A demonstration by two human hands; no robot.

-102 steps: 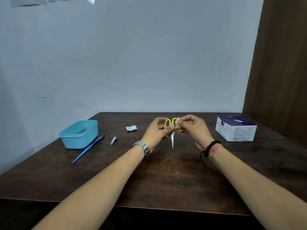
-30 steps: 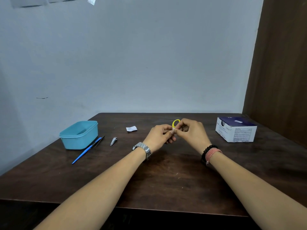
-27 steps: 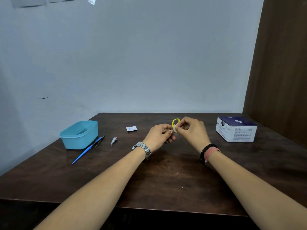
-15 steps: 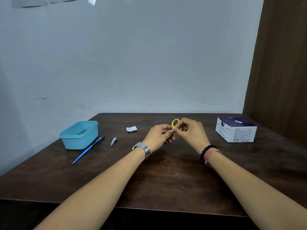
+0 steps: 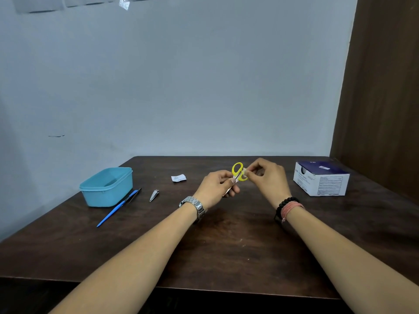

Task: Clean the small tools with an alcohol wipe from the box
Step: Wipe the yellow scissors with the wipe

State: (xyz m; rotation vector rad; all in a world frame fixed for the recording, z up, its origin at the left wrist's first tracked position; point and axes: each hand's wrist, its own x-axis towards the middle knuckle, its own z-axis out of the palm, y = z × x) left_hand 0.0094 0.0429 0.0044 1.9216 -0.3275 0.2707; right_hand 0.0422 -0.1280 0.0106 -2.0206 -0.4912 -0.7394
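Note:
Small scissors with yellow handle loops are held above the middle of the table, loops up. My left hand grips them around the blades, which are mostly hidden in the fist. My right hand pinches a small white alcohol wipe against the right handle loop. A nail clipper, a blue-handled tool and a dark thin tool lie on the table at the left. The wipe box, white and dark blue, stands at the right.
A light blue plastic tub stands at the left, beside the loose tools. A torn white wrapper lies behind the nail clipper. The dark wooden table meets a pale wall behind and a brown panel at the right.
The scissors have tilted so both yellow loops show again. My right hand has shifted slightly right, with the wipe now on the handle loop. My left hand still holds the blades.

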